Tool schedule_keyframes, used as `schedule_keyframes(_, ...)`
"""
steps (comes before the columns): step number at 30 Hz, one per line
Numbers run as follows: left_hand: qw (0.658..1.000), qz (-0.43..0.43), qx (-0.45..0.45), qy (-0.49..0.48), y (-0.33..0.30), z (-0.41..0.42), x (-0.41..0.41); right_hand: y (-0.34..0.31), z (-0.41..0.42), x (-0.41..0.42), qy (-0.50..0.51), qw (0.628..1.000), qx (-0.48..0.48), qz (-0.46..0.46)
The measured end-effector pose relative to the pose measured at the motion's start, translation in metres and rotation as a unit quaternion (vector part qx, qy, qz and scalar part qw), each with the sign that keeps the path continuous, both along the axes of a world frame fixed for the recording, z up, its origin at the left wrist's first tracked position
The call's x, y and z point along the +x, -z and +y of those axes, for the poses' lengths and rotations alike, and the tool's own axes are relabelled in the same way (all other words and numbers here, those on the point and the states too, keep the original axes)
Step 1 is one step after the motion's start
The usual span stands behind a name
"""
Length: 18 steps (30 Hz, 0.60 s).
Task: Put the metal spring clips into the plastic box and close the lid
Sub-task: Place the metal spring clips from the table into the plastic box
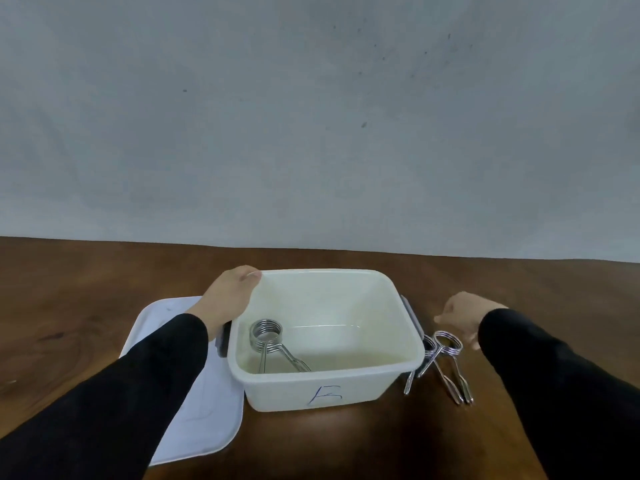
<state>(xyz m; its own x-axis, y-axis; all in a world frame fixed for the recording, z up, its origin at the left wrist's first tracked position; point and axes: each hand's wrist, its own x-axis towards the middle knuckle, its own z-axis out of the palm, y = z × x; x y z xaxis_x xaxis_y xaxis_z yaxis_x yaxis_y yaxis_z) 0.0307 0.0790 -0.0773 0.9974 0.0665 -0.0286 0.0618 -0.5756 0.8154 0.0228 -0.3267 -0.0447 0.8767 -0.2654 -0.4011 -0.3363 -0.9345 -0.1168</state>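
A white plastic box [398, 306] marked with a blue letter stands open in the middle of the brown table. One metal spring clip [268, 336] lies inside it at the left. Two more spring clips [446, 355] lie crossed on the table just right of the box. My left hand [230, 296] grips the box's far left rim. Just behind the two loose clips, my right hand [460, 315] hovers with fingers loosely curled and nothing in it. The box's white lid [194, 410] lies flat on the table left of the box, partly under my left sleeve.
A plain grey wall [311, 116] rises behind the table's far edge. Dark latches [412, 317] hang on the box's left and right sides. Bare wooden tabletop [346, 445] surrounds the box.
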Motion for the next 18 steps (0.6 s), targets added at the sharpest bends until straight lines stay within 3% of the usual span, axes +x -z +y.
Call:
schedule_keyframes(5,1.0,0.0,-0.004,-0.005,0.002,-0.003,0.002,0.038,-0.015,-0.007,0.042,0.997,-0.015,0.056)
schedule_keyframes(14,1.0,0.011,-0.009,-0.007,0.003,-0.002,0.003,0.066,-0.02,0.003,0.136,0.99,0.044,-0.003)
schedule_keyframes(18,1.0,0.014,-0.009,-0.012,0.003,-0.002,0.002,0.069,-0.016,0.004,0.116,0.993,0.03,-0.001)
